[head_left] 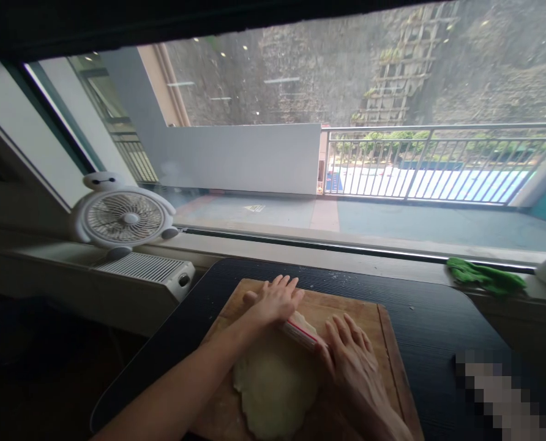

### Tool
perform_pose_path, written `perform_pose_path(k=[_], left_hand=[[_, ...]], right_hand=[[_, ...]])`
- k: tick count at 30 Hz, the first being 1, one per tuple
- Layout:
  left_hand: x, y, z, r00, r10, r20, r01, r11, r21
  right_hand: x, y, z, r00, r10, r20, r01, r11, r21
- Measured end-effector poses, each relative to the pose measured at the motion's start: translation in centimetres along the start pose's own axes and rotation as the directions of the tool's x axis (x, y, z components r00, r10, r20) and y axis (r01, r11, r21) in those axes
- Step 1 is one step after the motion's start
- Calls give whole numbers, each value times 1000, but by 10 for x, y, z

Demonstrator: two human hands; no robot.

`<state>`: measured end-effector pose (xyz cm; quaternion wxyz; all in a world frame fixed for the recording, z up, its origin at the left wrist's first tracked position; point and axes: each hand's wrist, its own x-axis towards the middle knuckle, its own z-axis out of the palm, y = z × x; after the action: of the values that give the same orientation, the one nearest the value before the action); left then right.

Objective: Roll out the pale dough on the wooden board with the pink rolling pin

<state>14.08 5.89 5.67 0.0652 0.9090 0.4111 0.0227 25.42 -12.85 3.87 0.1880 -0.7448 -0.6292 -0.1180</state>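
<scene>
A sheet of pale dough [276, 386] with an uneven edge lies on the wooden cutting board [387, 343]. Across its far part runs a rolling pin [300, 334], its middle showing a white label with a red stripe. My left hand [277, 301] rests palm-down over the pin's far-left end, fingers stretched forward. Over the near-right end, my right hand [353, 352] lies with its fingers spread and stretched out. Neither hand wraps round the pin; both press on it from above. My palms hide the pin's ends, and my forearms cover parts of the dough and board.
The board sits on a dark table [429, 331] dusted with white flecks near its far edge. A white fan [128, 217] stands at left above a pale vented box [149, 269]. A green cloth [486, 277] lies on the windowsill. Bottom right is pixelated.
</scene>
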Motion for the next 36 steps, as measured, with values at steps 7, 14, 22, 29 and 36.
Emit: perform_pose_path(k=[7, 14, 22, 29, 36], left_hand=[[10, 8, 2, 993, -16, -118, 17, 1000, 7], [-109, -29, -4, 971, 120, -206, -103, 990, 95], [-77, -25, -5, 993, 54, -105, -44, 995, 93], [12, 0, -1, 999, -49, -3, 49, 999, -8], [-79, -23, 0, 977, 84, -197, -70, 995, 76]], right_hand=[[-8, -2, -3, 1000, -3, 22, 3, 1000, -3], [-48, -27, 8, 895, -261, -361, 283, 959, 7], [-29, -22, 2, 946, -187, -265, 205, 978, 41], [-2, -4, -6, 998, -43, -55, 44, 999, 8], [-41, -16, 7, 944, -221, -246, 238, 971, 38]])
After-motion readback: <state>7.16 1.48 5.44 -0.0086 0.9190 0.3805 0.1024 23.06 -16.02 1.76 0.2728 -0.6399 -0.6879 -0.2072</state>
